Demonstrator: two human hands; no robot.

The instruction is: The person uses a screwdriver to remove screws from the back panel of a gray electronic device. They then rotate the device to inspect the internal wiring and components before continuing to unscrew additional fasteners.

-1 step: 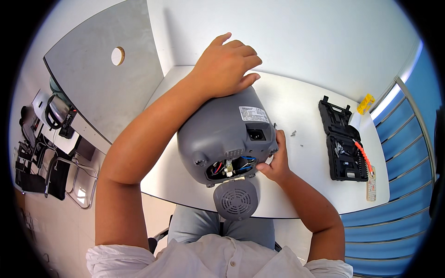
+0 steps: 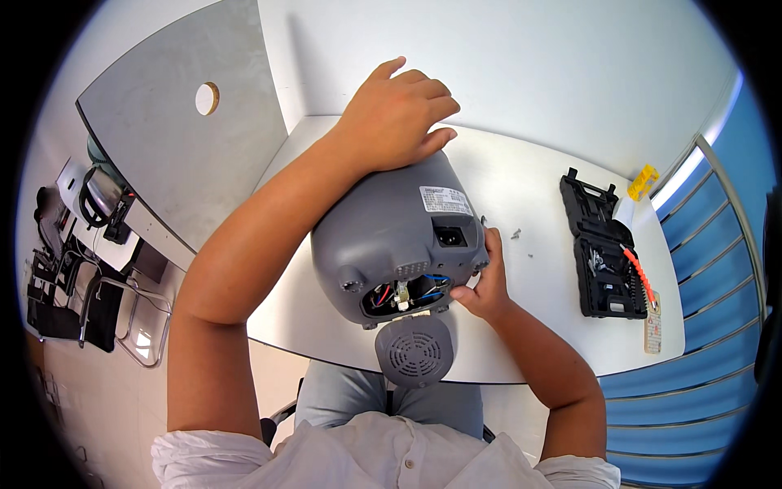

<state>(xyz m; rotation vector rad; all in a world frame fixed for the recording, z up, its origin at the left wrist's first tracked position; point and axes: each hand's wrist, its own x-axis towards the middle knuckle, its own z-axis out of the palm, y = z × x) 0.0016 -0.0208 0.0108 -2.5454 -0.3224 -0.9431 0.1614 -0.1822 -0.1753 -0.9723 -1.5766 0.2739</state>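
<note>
A grey rounded appliance that looks like a rice cooker (image 2: 375, 220) lies tipped over on the table, its underside toward me. Blue and red wires (image 2: 436, 285) show inside the round opening in its base. Just below that opening, a round slotted cover (image 2: 415, 350) hangs over the table's front edge. My left hand (image 2: 399, 114) reaches across the far end of the cooker, wrist against it, fingers apart and holding nothing. With its thumb by the opening's rim, my right hand (image 2: 489, 281) grips the cooker's right side; some of its fingers are hidden behind.
Several small screws (image 2: 516, 234) lie right of the cooker on the white table (image 2: 521, 342). Farther right are an open black tool case (image 2: 603, 244), an orange flexible shaft (image 2: 639, 273), a remote control (image 2: 652, 330) and a yellow object (image 2: 643, 182). A grey panel (image 2: 179, 106) stands left; a metal railing (image 2: 733, 212), right.
</note>
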